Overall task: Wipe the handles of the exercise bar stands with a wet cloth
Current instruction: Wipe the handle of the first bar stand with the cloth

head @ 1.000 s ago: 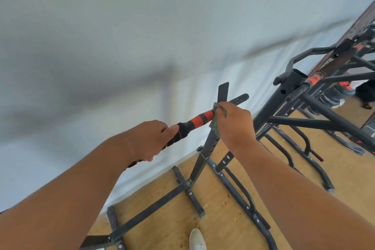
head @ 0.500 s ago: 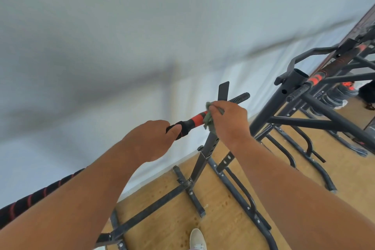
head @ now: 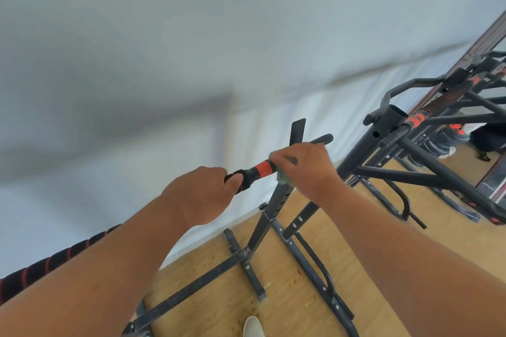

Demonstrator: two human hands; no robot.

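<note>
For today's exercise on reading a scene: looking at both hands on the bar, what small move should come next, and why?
Probably slide the right hand, which grips the green cloth, along the bar toward the orange band. The left hand holds the black grip steady, and the band lies bare right beside the cloth.

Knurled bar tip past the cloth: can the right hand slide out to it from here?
Probably yes. The right hand grips the cloth just short of the tip, with only bare bar between.

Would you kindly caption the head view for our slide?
Left hand steadies bar; right hand wipes it with green cloth.
</note>
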